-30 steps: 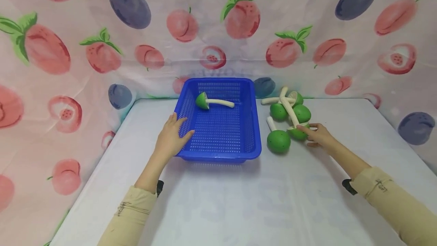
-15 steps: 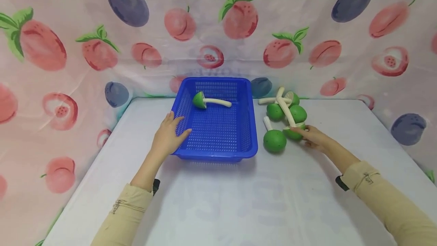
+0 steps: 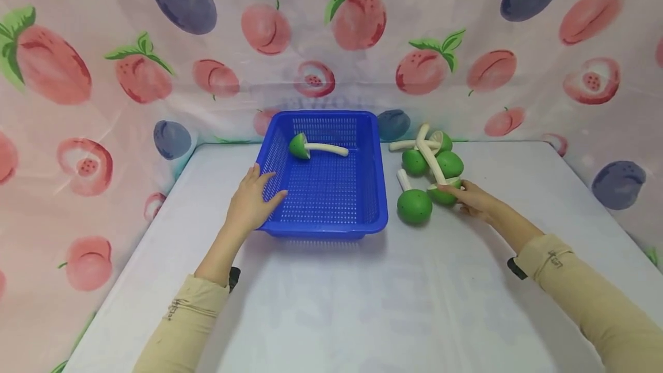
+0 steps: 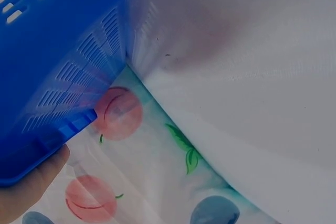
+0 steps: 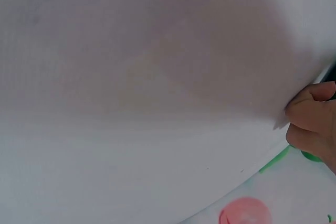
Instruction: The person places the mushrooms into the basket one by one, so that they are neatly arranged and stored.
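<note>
My left hand [image 3: 248, 200] rests on the left rim of a blue plastic basket [image 3: 382, 200], thumb and fingers spread over the edge. In the left wrist view, fingertips [image 4: 60, 156] touch the rim from outside. One toy mushroom [image 3: 300, 147], green-capped with a long white stem, lies inside at the back. To the right of the basket, my right hand [image 3: 473, 199] grips the cap of another toy mushroom [image 3: 444, 193], whose stem points up and left over the pile. The right wrist view shows only curled fingers [image 5: 310, 116] at its edge.
Several more toy mushrooms lie bunched on the white table [image 3: 331, 304]: one with its round cap [image 3: 414, 206] nearest the front, others behind, such as a green cap [image 3: 449, 163]. A fruit-print cloth [image 3: 373, 91] hangs along the table's back edge.
The right hand's fingers have closed in on the mushroom cap from its right side. The left hand keeps its place on the basket rim. The whole head view has shifted slightly.
</note>
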Demonstrator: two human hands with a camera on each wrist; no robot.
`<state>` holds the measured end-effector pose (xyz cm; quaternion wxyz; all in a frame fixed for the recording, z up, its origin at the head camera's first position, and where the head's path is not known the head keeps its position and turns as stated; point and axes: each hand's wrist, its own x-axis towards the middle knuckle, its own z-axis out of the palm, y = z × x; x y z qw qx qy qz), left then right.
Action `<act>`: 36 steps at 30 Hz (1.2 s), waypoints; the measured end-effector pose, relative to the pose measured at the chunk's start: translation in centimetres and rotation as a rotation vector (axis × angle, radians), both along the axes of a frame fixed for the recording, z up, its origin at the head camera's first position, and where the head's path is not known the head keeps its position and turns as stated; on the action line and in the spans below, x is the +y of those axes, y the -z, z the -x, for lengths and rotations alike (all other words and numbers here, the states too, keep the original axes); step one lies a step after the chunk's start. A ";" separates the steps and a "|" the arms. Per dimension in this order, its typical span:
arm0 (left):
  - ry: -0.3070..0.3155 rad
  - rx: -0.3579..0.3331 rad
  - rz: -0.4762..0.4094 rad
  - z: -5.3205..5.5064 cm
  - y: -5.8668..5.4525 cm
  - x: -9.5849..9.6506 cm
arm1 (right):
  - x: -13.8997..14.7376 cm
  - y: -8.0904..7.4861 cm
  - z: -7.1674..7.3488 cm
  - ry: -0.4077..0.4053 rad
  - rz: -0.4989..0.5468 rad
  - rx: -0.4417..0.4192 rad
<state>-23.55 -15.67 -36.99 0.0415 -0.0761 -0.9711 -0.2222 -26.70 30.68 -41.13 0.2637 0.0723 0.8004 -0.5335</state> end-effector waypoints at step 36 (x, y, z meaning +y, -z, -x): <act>-0.008 0.001 -0.008 -0.1 -0.1 -0.1 | 2.7 -1.2 -0.2 0.108 0.260 0.020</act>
